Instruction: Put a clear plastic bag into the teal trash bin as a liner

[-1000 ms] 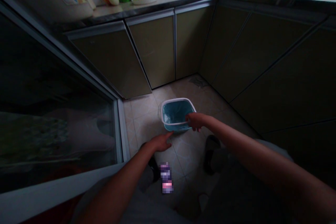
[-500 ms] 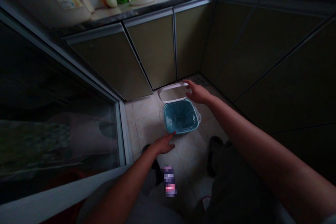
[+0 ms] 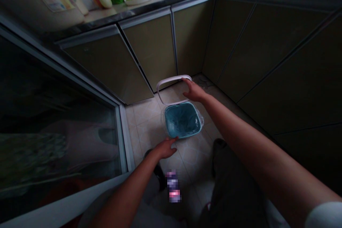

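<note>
Left of the teal bin (image 3: 182, 119), well apart: glass door frame (image 3: 121, 128). Left hand (image 3: 166, 148) at the bin's near rim, index finger extended, apparently touching it; grip open, nothing enclosed. Bin upright on the floor (image 3: 146, 114). Behind it, white ring (image 3: 171, 79) tilted up, its lower edge close to the bin's far rim; any hinge not discernible. Right hand (image 3: 195, 92), behind and slightly right of the bin's middle, meets the ring's right side; cannot tell whether its grip is pinching or merely propping. Clear film (image 3: 201, 118) bunches outside the bin's right rim. Risks, judged: slack right fingers could drop the ring; light left contact might let the bin slide; loose film could snag beneath the ring.
</note>
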`<state>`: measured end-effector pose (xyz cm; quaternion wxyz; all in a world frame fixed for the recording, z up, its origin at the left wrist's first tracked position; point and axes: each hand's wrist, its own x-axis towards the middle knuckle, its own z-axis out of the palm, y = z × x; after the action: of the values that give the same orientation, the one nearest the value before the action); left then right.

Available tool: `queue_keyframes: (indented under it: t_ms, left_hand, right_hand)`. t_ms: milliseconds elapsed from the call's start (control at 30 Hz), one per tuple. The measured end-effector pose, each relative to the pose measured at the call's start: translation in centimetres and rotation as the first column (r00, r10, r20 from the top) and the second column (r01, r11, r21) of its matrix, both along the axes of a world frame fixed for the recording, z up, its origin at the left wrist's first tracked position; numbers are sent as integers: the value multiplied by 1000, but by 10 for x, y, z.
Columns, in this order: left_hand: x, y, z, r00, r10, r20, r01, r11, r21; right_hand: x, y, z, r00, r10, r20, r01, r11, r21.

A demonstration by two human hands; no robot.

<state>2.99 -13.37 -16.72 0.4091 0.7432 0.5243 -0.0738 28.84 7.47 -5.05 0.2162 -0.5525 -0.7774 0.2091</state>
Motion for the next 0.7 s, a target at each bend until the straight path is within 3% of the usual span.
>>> queue_keyframes:
  t_ms: [100,200,300,367,500,700]
  left_hand:
    - [4,14,3,996,91,5,-91,989,120]
    - [4,42,7,948,300,107,-315,932,180]
    - [-8,79,8,815,546,194,-575,804,150]
    - [-19,103,3,725,663,185,-687,715,131]
    - [-40,134,-16,638,763,104,-770,633,80]
    - [-50,136,-44,532,847,-6,-842,528,-108]
  right_hand:
    - [3,4,-3,999,12,-39,-11,1000,27]
    - [5,4,-4,998,26,-62,-24,999,37]
    - [10,1,-4,996,49,-79,-45,997,59]
    - [16,-5,-2,995,68,-74,-63,996,65]
    - [33,-22,4,996,67,-58,-65,997,33]
    - [57,-29,2,1000,-21,-12,20,997,-73]
